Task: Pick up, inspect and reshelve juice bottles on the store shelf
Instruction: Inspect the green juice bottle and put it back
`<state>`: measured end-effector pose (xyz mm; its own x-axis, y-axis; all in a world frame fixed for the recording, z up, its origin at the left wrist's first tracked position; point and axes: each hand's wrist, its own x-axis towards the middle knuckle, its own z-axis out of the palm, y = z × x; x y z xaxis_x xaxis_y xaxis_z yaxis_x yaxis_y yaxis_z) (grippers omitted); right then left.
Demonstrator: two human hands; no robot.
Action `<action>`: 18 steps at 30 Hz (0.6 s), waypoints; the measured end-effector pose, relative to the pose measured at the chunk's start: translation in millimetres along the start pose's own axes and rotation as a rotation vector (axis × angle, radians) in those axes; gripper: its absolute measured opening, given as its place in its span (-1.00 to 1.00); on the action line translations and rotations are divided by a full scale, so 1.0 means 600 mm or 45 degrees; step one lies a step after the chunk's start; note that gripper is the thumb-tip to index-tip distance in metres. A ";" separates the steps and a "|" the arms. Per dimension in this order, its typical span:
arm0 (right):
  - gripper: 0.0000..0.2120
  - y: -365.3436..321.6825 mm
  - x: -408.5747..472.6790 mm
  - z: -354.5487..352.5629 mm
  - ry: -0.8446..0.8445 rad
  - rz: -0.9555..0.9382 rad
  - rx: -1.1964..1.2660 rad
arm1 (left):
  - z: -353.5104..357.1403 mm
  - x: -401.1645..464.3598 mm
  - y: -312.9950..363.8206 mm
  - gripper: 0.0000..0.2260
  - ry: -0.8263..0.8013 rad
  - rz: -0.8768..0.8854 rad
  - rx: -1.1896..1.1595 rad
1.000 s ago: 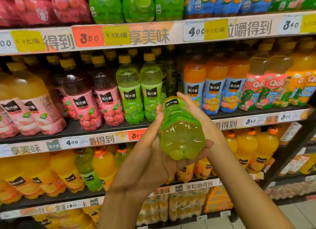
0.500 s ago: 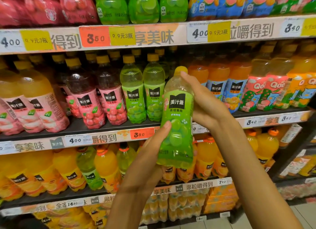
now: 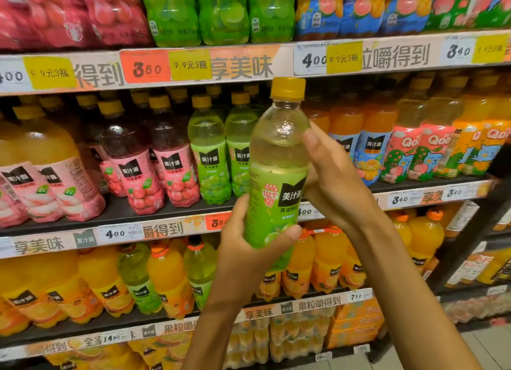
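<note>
A green grape juice bottle with a yellow cap stands upright in front of the middle shelf. My left hand grips its lower part, thumb across the front of the label. My right hand holds the bottle's right side at label height, thumb near the clear shoulder. Two matching green bottles stand on the shelf just left of it, with a dark gap behind the held bottle.
Pink-labelled bottles fill the shelf to the left, orange bottles and Qoo bottles to the right. Orange and green bottles line the lower shelf. Price strips run along each shelf edge. Floor tiles show at bottom right.
The bottle went from lying with its base toward me to standing upright, and rose higher. My left hand shifted from cupping the base to gripping the lower label.
</note>
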<state>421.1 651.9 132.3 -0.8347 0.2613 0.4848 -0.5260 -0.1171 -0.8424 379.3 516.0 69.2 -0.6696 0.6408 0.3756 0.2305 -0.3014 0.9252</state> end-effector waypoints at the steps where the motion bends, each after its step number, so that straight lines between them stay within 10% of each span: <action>1: -0.44 -0.001 -0.005 0.000 -0.039 -0.004 -0.029 | -0.004 0.005 0.000 -0.54 0.008 0.046 0.063; 18: -0.42 -0.007 -0.033 -0.019 -0.371 -0.176 -0.194 | -0.019 0.023 -0.031 -0.39 0.076 0.165 0.354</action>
<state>441.8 658.0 123.7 -0.7806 -0.0226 0.6246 -0.6249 0.0506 -0.7791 357.6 522.6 56.6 -0.6604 0.5648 0.4948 0.4951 -0.1680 0.8525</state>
